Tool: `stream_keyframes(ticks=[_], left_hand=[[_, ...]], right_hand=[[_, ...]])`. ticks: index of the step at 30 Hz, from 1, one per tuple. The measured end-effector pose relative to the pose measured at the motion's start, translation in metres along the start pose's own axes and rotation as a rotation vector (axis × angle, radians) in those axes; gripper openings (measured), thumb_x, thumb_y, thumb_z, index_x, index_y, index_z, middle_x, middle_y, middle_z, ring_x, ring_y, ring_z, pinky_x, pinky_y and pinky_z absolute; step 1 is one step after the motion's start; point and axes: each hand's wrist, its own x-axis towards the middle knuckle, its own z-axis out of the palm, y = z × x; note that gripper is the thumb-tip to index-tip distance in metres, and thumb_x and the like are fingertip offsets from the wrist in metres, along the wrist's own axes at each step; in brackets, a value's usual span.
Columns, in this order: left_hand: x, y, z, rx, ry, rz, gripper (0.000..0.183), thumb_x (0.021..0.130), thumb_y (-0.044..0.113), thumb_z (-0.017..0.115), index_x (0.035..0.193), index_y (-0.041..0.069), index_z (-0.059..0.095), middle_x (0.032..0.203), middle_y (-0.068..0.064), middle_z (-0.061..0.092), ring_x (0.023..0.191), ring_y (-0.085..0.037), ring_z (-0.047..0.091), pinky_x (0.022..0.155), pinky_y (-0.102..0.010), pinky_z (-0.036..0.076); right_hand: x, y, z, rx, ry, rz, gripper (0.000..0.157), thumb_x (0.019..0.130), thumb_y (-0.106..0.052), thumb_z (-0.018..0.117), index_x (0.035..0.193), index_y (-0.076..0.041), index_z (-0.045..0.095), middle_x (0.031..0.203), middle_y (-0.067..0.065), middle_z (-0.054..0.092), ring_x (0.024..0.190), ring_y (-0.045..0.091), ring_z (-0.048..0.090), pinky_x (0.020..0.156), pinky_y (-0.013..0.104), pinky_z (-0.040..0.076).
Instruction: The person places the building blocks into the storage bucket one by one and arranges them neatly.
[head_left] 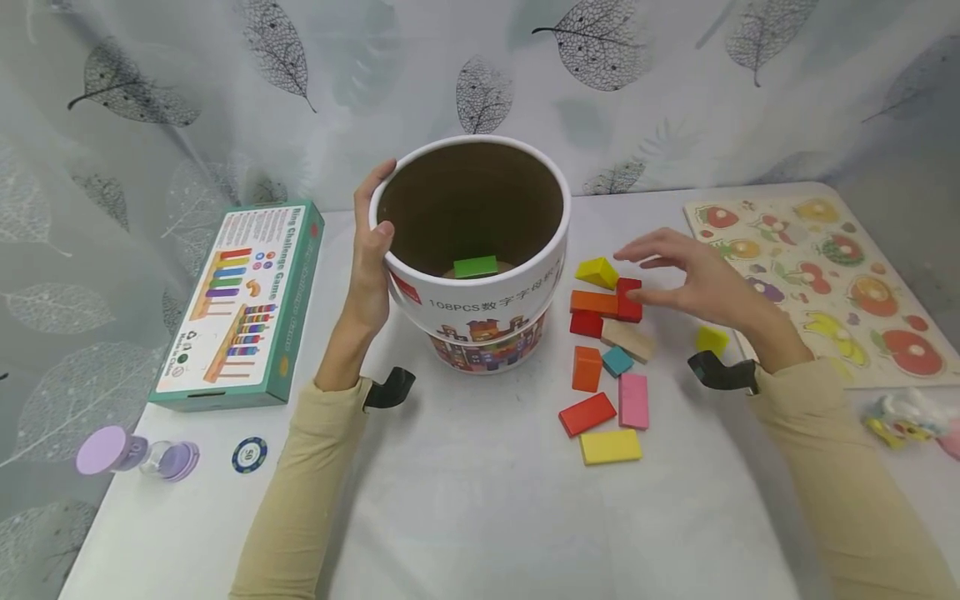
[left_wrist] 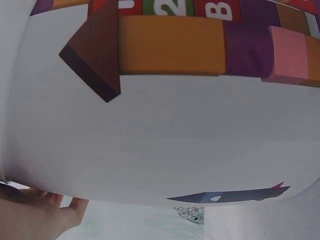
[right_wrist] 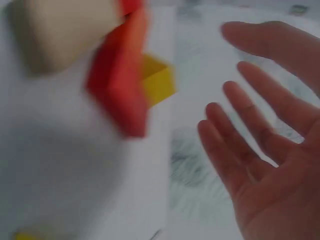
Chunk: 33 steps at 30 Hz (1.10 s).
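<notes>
My left hand (head_left: 371, 258) grips the rim of a white printed bucket (head_left: 480, 312), thumb over the edge and fingers along the outside. The bucket tilts toward me, and a green block (head_left: 476, 267) lies inside. In the left wrist view the bucket wall (left_wrist: 160, 135) fills most of the picture. My right hand (head_left: 697, 279) hovers with fingers spread and nothing between them, beside a red block (head_left: 629, 300) and a yellow triangular block (head_left: 597, 272). An orange block (head_left: 593, 302) touches that red one. The right wrist view shows the open palm (right_wrist: 270, 165) apart from the blurred blocks.
Nearer me lie a wooden block (head_left: 627, 340), a blue block (head_left: 618, 361), a pink block (head_left: 633, 401), a yellow block (head_left: 611, 447) and several others. A fruit puzzle board (head_left: 810, 283) is at right. On the left are a game box (head_left: 236, 304), a purple-capped timer (head_left: 138, 454) and a chip (head_left: 249, 455).
</notes>
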Motion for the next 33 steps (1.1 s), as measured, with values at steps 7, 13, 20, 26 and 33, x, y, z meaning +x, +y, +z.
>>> stream_keyframes(ticks=[7,13,20,26,33], left_hand=[[0.0,0.0,0.0,0.018,-0.001,0.005,0.084,0.084,0.064,0.052,0.15,0.021,0.025,0.146,-0.012,0.039,0.133,-0.036,0.038,0.108,-0.053,0.035],[-0.001,0.001,-0.001,0.006,0.009,-0.001,0.084,0.083,0.064,0.053,0.15,0.021,0.025,0.145,-0.013,0.039,0.133,-0.037,0.038,0.108,-0.053,0.034],[0.0,0.001,0.001,-0.008,-0.002,0.002,0.083,0.084,0.062,0.053,0.15,0.021,0.025,0.145,-0.015,0.039,0.133,-0.038,0.038,0.109,-0.053,0.035],[-0.001,0.001,0.003,-0.021,0.012,0.008,0.082,0.085,0.061,0.052,0.15,0.02,0.026,0.145,-0.016,0.039,0.132,-0.039,0.037,0.108,-0.053,0.035],[-0.001,0.001,0.004,-0.025,0.022,0.02,0.077,0.086,0.056,0.05,0.149,0.019,0.026,0.145,-0.015,0.038,0.133,-0.039,0.037,0.109,-0.053,0.033]], right_hand=[[-0.006,0.028,0.014,-0.093,-0.144,0.133,0.053,0.079,-0.008,0.079,0.129,-0.006,0.061,0.137,0.016,0.049,0.128,0.036,0.042,0.105,0.062,0.037],[-0.002,0.032,0.02,-0.1,-0.157,0.129,0.053,0.078,-0.008,0.079,0.129,-0.005,0.062,0.136,0.016,0.05,0.128,0.036,0.042,0.105,0.061,0.037],[-0.006,0.034,0.014,-0.147,-0.124,0.153,0.053,0.079,-0.011,0.079,0.129,-0.007,0.063,0.135,0.015,0.052,0.125,0.035,0.044,0.102,0.061,0.04],[-0.011,0.012,-0.011,-0.196,0.068,0.032,0.054,0.077,-0.01,0.081,0.128,-0.008,0.063,0.13,0.013,0.056,0.114,0.032,0.054,0.095,0.042,0.049],[0.009,-0.057,-0.039,-0.182,0.365,-0.24,0.065,0.07,0.0,0.084,0.13,-0.012,0.063,0.129,0.006,0.06,0.112,0.003,0.053,0.09,0.006,0.038]])
